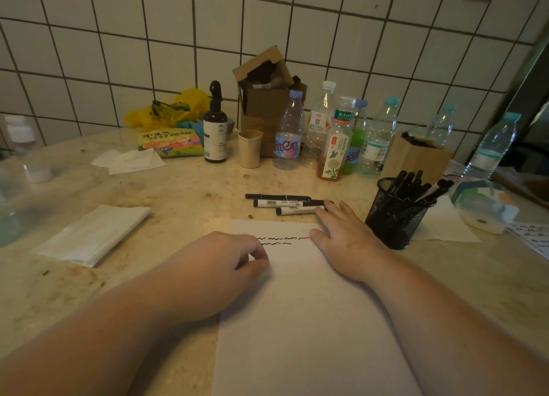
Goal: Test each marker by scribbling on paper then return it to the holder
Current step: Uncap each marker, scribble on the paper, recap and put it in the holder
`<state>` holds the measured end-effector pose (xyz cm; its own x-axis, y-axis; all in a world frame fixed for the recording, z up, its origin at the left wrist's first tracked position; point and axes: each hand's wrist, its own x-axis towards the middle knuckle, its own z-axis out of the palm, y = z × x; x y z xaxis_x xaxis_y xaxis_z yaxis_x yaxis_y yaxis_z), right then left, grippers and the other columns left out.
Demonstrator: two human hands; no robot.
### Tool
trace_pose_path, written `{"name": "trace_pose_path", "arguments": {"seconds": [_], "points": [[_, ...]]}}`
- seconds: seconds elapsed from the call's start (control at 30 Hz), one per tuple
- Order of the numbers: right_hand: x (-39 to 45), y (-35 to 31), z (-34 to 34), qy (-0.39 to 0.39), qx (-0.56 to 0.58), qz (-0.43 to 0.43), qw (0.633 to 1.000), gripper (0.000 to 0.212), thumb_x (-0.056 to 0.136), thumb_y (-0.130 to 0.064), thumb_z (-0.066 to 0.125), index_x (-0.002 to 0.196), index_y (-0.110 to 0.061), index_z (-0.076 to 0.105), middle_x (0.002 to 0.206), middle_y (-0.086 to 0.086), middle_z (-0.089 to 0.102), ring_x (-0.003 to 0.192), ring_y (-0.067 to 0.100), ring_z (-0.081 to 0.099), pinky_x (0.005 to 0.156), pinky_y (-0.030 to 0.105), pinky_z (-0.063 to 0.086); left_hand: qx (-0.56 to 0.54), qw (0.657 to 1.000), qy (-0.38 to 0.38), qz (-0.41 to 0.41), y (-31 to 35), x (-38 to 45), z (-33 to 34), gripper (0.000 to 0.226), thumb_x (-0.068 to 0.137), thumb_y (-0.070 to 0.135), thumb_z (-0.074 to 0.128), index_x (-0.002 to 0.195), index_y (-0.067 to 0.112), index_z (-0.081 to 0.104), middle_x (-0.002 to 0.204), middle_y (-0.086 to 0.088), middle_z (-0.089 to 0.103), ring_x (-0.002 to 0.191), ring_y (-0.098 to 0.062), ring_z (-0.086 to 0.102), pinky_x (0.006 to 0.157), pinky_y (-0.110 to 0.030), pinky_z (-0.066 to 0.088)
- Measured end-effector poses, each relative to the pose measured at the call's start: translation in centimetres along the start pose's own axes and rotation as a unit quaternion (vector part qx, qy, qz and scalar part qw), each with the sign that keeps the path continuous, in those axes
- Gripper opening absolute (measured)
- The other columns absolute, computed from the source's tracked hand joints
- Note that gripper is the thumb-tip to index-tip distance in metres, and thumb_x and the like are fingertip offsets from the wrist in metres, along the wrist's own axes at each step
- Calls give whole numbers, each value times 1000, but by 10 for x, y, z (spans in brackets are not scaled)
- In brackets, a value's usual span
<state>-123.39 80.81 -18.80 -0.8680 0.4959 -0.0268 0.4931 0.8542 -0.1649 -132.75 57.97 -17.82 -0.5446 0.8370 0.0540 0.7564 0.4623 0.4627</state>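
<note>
A white sheet of paper (300, 306) lies on the table in front of me, with two black wavy scribble lines (283, 239) near its top. Three markers (282, 204) lie side by side just beyond the paper's top edge. A black mesh holder (395, 217) with several black markers stands to the right of the paper. My right hand (344, 235) lies flat at the paper's top right corner, its straight fingertips touching the nearest marker. My left hand (237, 256) rests on the paper's left edge with fingers loosely curled, holding nothing.
Several plastic bottles (289, 134), a dark spray bottle (215, 128), a beige cup (249, 147) and a cardboard box (264, 98) stand behind the markers. A folded white cloth (95, 235) lies to the left. A wooden box (416, 156) stands behind the holder. A tiled wall backs the table.
</note>
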Motion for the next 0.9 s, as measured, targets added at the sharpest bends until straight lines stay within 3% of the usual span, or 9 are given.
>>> {"name": "trace_pose_path", "arguments": {"seconds": [0.13, 0.23, 0.37, 0.47, 0.57, 0.67, 0.77, 0.83, 0.9], "points": [[-2, -7, -7, -27, -22, 14, 999, 67, 106, -35, 39, 161, -23, 4, 170, -5, -4, 156, 20, -8, 124, 41, 5, 26, 999, -20, -2, 1, 0, 1, 26, 94, 52, 47, 100, 37, 67, 81, 17, 66, 74, 0, 59, 73, -23, 52], [-3, -15, -11, -44, -17, 14, 999, 72, 105, -28, 43, 161, -26, -4, 169, -9, -8, 156, 18, -9, 125, 42, 6, 10, 1000, -22, -4, 1, 1, 0, 27, 95, 48, 49, 85, 31, 68, 70, 13, 69, 64, -1, 58, 69, -24, 52], [8, -18, -18, -71, -66, 11, 995, 71, 106, -29, 42, 161, -24, -3, 169, -8, -10, 156, 21, -8, 126, 45, 9, 16, 999, -30, -1, 2, -1, 0, 34, 94, 46, 51, 73, 24, 64, 71, 8, 67, 65, -8, 59, 70, -30, 54], [18, -17, -21, -51, -85, -1, 995, 65, 104, -29, 45, 160, -22, 13, 166, -2, 17, 152, 24, 15, 122, 44, 24, 13, 999, -31, 4, 2, -2, -1, 34, 94, 47, 51, 80, 20, 68, 76, 5, 68, 70, -10, 61, 71, -31, 54], [22, -20, -22, 23, -127, -18, 992, 45, 101, -30, 51, 145, -28, 43, 136, -1, 44, 125, 22, 40, 104, 42, 41, -2, 999, -33, 1, 1, -2, -2, 34, 94, 46, 51, 81, 19, 68, 77, 3, 69, 67, -10, 60, 70, -31, 53], [21, -27, -23, 50, -156, -10, 986, 23, 99, -32, 55, 122, -31, 59, 119, -2, 48, 111, 20, 42, 96, 38, 43, -7, 999, -33, -1, 2, -3, -2, 33, 94, 46, 51, 81, 22, 69, 76, 6, 70, 63, -7, 58, 66, -27, 51], [15, -32, -25, 56, -177, 1, 983, 21, 97, -34, 57, 116, -27, 62, 116, -2, 48, 109, 20, 41, 94, 36, 43, -14, 999, -33, -5, 0, -2, -2, 32, 94, 46, 51, 84, 23, 70, 77, 7, 70, 63, -6, 58, 67, -28, 53], [3, -36, -30, 76, -127, 0, 989, 19, 98, -34, 57, 114, -25, 63, 114, -2, 51, 106, 19, 44, 90, 34, 44, -17, 999, -31, -4, -1, -2, -2, 32, 94, 46, 50, 84, 23, 70, 77, 7, 70, 63, -7, 58, 68, -29, 53], [-16, -41, -40, 96, 35, 24, 994, 12, 99, -34, 57, 108, -27, 62, 104, -5, 58, 96, 15, 55, 79, 32, 47, -18, 999, -31, -1, 0, -3, -2, 31, 94, 48, 50, 88, 25, 71, 79, 9, 70, 68, -7, 61, 71, -30, 55]]}}
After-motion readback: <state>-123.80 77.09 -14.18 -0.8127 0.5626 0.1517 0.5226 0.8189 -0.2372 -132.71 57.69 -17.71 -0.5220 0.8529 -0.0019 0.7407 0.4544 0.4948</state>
